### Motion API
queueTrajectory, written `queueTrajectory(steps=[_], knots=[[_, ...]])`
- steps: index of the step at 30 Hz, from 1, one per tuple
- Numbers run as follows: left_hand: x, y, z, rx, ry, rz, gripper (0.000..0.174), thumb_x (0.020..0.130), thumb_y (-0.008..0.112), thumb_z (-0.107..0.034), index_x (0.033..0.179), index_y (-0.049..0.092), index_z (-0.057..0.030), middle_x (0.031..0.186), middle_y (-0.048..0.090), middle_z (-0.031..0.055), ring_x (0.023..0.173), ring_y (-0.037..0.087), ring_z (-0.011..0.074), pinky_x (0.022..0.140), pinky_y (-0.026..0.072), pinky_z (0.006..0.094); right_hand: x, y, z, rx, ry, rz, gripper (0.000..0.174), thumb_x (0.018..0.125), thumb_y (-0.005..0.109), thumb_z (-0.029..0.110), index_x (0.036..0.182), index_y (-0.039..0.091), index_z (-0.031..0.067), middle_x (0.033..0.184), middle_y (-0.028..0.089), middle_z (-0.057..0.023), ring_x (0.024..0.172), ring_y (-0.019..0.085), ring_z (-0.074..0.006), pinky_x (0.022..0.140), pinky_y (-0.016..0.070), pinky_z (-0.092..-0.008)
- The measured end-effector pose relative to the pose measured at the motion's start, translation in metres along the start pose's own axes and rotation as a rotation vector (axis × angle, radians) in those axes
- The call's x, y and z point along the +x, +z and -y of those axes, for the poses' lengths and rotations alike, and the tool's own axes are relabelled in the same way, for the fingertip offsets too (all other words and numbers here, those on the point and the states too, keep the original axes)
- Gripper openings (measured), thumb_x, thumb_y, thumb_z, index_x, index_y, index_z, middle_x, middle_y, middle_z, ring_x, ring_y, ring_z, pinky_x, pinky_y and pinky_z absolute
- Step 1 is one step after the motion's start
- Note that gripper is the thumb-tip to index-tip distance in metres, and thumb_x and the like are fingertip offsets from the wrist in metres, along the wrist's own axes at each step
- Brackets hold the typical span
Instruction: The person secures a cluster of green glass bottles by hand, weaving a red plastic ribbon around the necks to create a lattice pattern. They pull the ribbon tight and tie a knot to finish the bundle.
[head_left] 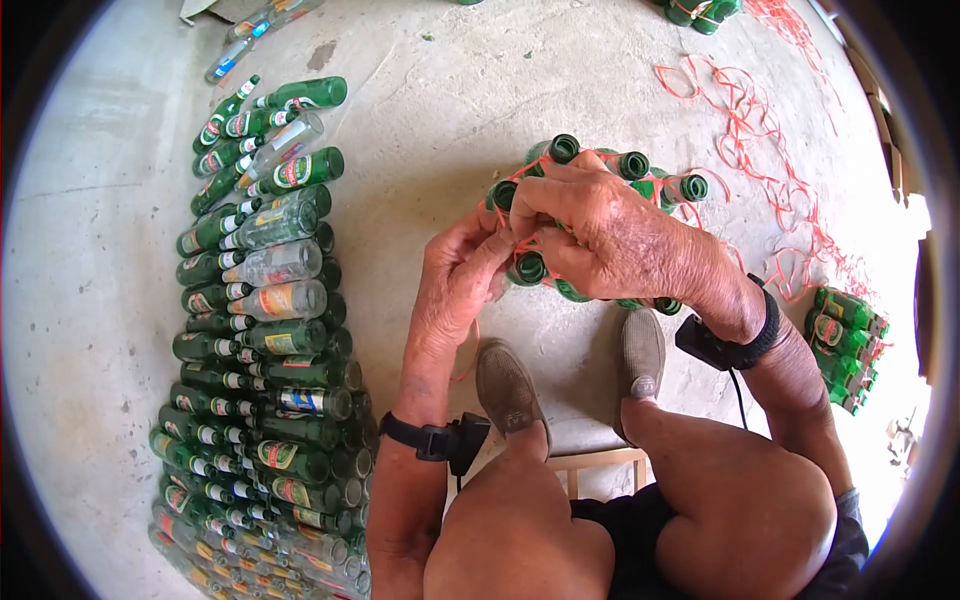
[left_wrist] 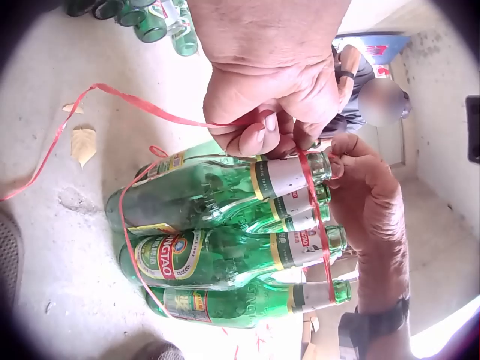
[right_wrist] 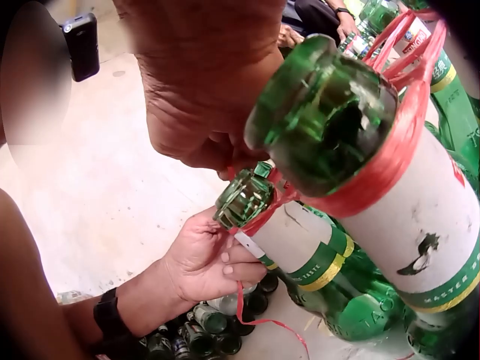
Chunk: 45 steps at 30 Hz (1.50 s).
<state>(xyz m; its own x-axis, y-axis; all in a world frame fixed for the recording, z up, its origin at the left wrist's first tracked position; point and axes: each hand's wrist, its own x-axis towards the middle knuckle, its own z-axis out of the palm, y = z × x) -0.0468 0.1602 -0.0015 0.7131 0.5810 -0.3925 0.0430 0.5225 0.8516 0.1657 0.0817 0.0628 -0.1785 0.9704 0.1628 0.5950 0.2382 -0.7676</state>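
Note:
A bundle of green beer bottles (left_wrist: 202, 259) stands between my hands, red plastic string (left_wrist: 325, 240) wound round the necks. My left hand (head_left: 460, 275) is at the near left of the bundle, curled fingers pinching the string; a loose tail trails from them in the left wrist view. My right hand (head_left: 625, 235) reaches over the bottle tops, thumb and fingers pinching string at the same corner neck (right_wrist: 247, 199). In the right wrist view a nearer bottle mouth (right_wrist: 322, 112) partly hides the right fingertips. Another string loop crosses the bottle bodies.
Rows of bottles (head_left: 290, 375) lie stacked along the left. Loose red string (head_left: 745, 125) is strewn over the floor at the right. More bottle bundles stand at the right (head_left: 840, 345) and far back (head_left: 705, 12). Another person (left_wrist: 360, 94) sits beyond, in the left wrist view.

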Motion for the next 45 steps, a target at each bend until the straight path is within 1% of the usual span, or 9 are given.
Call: queueTrajectory(steps=[5,8,11,20,29,32,35,41,45], knots=[[0.0,-0.001,0.002,-0.021,0.025,0.002,0.015,0.107,0.072,-0.017,0.115,0.072,-0.0039,0.085,0.062,-0.0037,0.062,0.043,0.0027,0.052,0.0314,0.0227,0.004,-0.01,0.006,0.165,0.103,0.024,0.007,0.086,0.061,0.0,0.091,0.066,0.001,0.074,0.07,-0.0149,0.069,0.072,-0.0327,0.069,0.0566,-0.0445],[0.0,0.006,-0.003,0.033,0.018,-0.069,0.013,0.106,0.073,-0.016,0.112,0.073,-0.0044,0.084,0.062,-0.004,0.062,0.043,0.0025,0.051,0.0309,0.0229,0.007,-0.025,0.018,0.248,0.255,0.033,0.007,0.089,0.063,0.002,0.093,0.067,-0.0006,0.073,0.071,-0.0155,0.066,0.073,-0.0268,0.063,0.057,-0.041],[0.0,0.006,-0.003,0.028,-0.012,-0.084,0.011,0.105,0.073,-0.015,0.109,0.073,-0.0042,0.083,0.062,-0.0042,0.062,0.043,0.0027,0.052,0.0312,0.0232,0.0,-0.032,0.02,0.186,0.335,0.04,0.005,0.091,0.067,0.002,0.095,0.067,-0.0015,0.075,0.067,-0.0089,0.068,0.064,-0.0136,0.062,0.0505,-0.0341],[-0.001,0.005,0.003,0.06,0.041,-0.097,0.014,0.106,0.073,-0.017,0.105,0.073,-0.0032,0.081,0.06,-0.0044,0.062,0.042,0.0028,0.053,0.031,0.0236,-0.009,-0.035,0.008,0.026,0.396,0.148,0.01,0.091,0.076,0.007,0.093,0.072,-0.0017,0.073,0.065,-0.0094,0.067,0.061,-0.0142,0.061,0.0497,-0.0357],[-0.004,-0.009,0.007,-0.027,0.036,-0.045,0.015,0.107,0.067,-0.015,0.105,0.074,-0.002,0.081,0.059,-0.0043,0.062,0.039,0.0026,0.055,0.0298,0.0226,-0.006,-0.032,0.002,0.091,0.331,0.008,0.016,0.095,0.076,0.011,0.091,0.069,-0.0026,0.072,0.064,-0.0098,0.066,0.06,-0.0147,0.059,0.0485,-0.0376],[-0.006,-0.011,0.005,0.002,0.037,-0.05,0.012,0.106,0.066,-0.01,0.107,0.074,-0.0012,0.082,0.059,-0.0049,0.063,0.04,0.0023,0.055,0.0299,0.0224,-0.003,-0.032,0.007,0.043,0.325,0.018,0.015,0.095,0.075,0.009,0.091,0.067,-0.0021,0.073,0.062,-0.0107,0.066,0.061,-0.0187,0.061,0.049,-0.0394],[-0.005,-0.014,0.01,0.094,0.033,-0.074,0.012,0.105,0.066,-0.007,0.109,0.075,-0.0002,0.083,0.059,-0.0054,0.063,0.04,0.002,0.055,0.0299,0.0222,-0.002,-0.029,0.004,0.008,0.239,-0.013,0.013,0.095,0.067,0.014,0.091,0.067,0.001,0.081,0.068,-0.0165,0.076,0.07,-0.0357,0.07,0.0556,-0.045],[-0.002,-0.016,0.015,0.083,0.053,-0.119,0.011,0.104,0.067,-0.005,0.109,0.075,0.0006,0.082,0.058,-0.0056,0.063,0.04,0.0015,0.055,0.0301,0.0224,-0.009,-0.027,-0.007,0.039,0.089,-0.034,0.008,0.098,0.067,0.01,0.096,0.065,0.0021,0.094,0.062,-0.0157,0.087,0.066,-0.0376,0.079,0.0546,-0.0469],[-0.001,-0.015,0.016,0.067,0.034,-0.139,0.011,0.104,0.067,-0.006,0.109,0.075,0.0006,0.081,0.058,-0.0056,0.062,0.04,0.0017,0.054,0.0298,0.0226,-0.007,-0.028,-0.005,0.053,0.1,-0.004,0.01,0.099,0.068,0.01,0.096,0.064,0.0016,0.087,0.065,-0.0166,0.084,0.068,-0.0383,0.078,0.0553,-0.0471]])
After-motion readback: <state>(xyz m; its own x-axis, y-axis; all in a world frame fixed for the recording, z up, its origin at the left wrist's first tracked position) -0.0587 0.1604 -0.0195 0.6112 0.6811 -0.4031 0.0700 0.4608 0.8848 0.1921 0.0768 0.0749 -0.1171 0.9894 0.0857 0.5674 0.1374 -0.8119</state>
